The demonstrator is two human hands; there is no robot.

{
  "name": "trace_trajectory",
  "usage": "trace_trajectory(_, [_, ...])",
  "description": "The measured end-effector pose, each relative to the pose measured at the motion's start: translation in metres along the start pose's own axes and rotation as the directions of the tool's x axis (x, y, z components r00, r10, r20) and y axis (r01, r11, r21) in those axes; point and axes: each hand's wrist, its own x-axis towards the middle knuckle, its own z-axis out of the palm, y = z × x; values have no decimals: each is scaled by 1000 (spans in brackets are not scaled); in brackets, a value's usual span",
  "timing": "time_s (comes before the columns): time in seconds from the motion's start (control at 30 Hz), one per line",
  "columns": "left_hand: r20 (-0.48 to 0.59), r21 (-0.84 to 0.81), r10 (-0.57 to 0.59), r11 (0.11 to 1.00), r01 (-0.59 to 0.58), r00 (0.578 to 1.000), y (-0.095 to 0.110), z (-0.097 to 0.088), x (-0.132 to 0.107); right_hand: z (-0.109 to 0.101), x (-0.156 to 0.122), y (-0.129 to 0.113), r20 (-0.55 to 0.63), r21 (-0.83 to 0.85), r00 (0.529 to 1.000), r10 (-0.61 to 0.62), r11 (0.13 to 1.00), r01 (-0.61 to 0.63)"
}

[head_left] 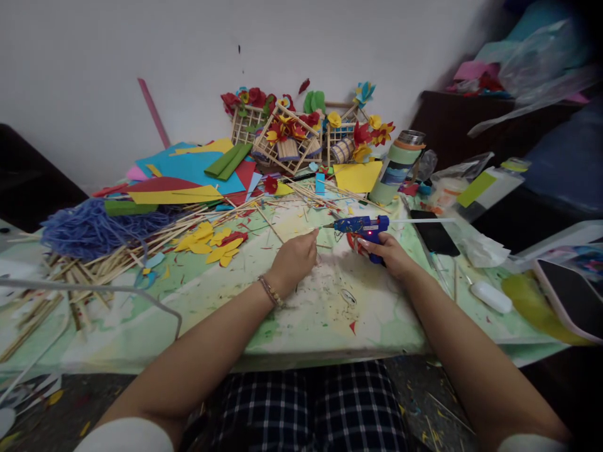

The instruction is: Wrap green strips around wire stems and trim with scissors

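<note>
My right hand (389, 251) is wrapped round the handle of a blue hot glue gun (360, 227), its small red light lit and a white glue stick (419, 220) poking out of its back. The nozzle points left. Just in front of it my left hand (298, 252) is closed in a pinch, fingertips close to the nozzle. Whatever is in that pinch is too small to make out. Yellow paper petals (207, 242) lie on the table beyond my left hand. A small oval piece (348, 297) and a red paper scrap (352, 327) are on the tablecloth nearer me.
Wooden lattice pieces with paper flowers (287, 138) stand against the wall. Coloured paper sheets (188, 172), blue yarn (108, 229) and thin sticks (155, 242) crowd the left. A flask (397, 168), a black phone (433, 232) and a white case (491, 297) are on the right.
</note>
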Motion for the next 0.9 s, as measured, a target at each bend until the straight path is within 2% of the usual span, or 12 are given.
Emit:
trace_trajectory(0.33, [40, 259, 90, 961, -98, 995, -4, 2, -1, 0, -1, 0, 7, 9, 1000, 22, 1000, -22])
trace_trajectory(0.9, [74, 287, 101, 951, -118, 992, -2, 0, -1, 1, 1, 1, 35, 4, 999, 3, 1000, -3])
